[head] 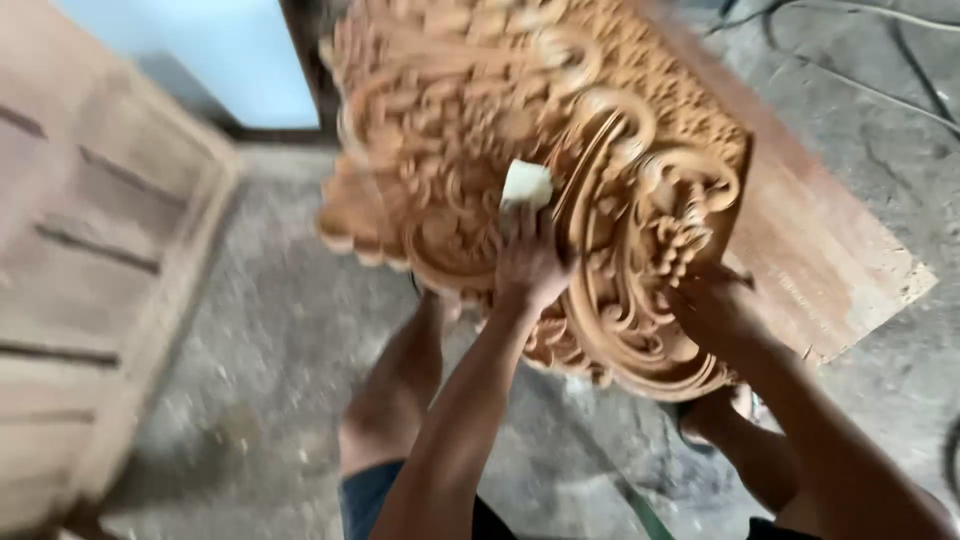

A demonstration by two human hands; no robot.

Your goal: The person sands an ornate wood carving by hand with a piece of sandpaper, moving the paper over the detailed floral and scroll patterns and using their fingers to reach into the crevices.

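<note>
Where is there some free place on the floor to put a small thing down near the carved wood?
The concrete floor is bare between the pale wooden furniture and the person's knee. Right of the flat board, floor shows too, but cables cross it. Under the carved panel it is crowded: the left hand presses a pale pad, the right hand grips the lower edge.

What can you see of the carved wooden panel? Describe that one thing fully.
The panel is pale reddish-brown wood, deeply carved with scrolls, leaves and curling bands, its edge scalloped. It stands tilted over a flat board on the floor. The left hand presses a small white pad against it; the right hand steadies its lower edge.
</note>
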